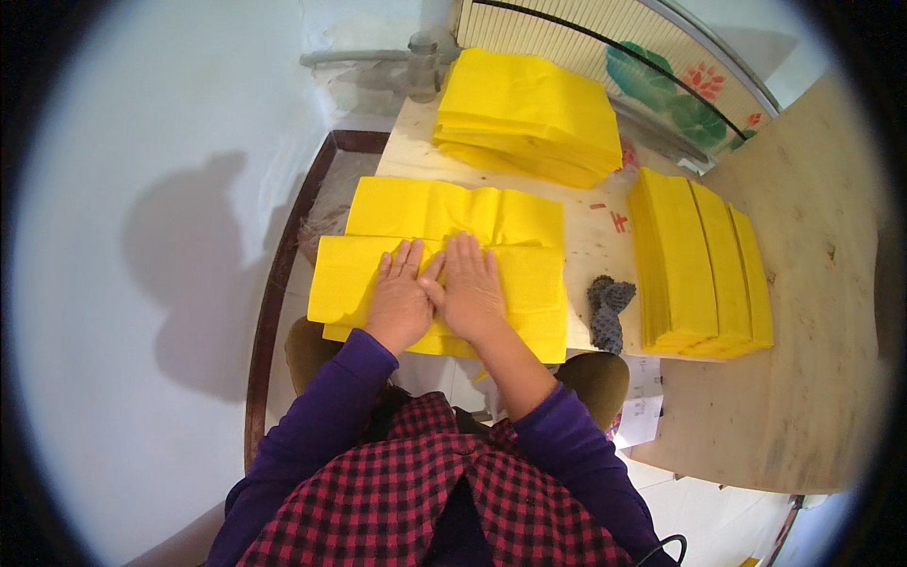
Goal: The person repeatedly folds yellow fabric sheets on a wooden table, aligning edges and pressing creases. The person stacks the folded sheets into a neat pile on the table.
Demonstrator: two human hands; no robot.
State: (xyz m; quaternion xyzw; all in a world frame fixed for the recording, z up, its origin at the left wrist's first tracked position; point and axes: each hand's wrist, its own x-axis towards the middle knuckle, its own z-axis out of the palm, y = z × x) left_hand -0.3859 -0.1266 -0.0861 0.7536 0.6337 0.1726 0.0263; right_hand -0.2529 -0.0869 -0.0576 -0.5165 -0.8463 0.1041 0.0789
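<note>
Both my hands lie flat on a folded yellow fabric sheet [354, 274] near the front edge of the wooden table. My left hand [402, 300] presses on its middle with the fingers stretched out and pointing away from me. Beside it, my right hand [465, 288] is also flat, and the two thumbs meet or overlap. Under and behind the upper layer, another yellow layer [453, 208] shows with a few creases. Neither hand grips anything. What lies directly under the palms is hidden.
A stack of yellow sheets [529, 104] sits at the table's back, with bundled yellow stacks [699, 265] along the right against a wooden board [812, 283]. A dark grey knitted item [609, 312] lies right of the work. A glass jar [423, 66] stands at the back left corner.
</note>
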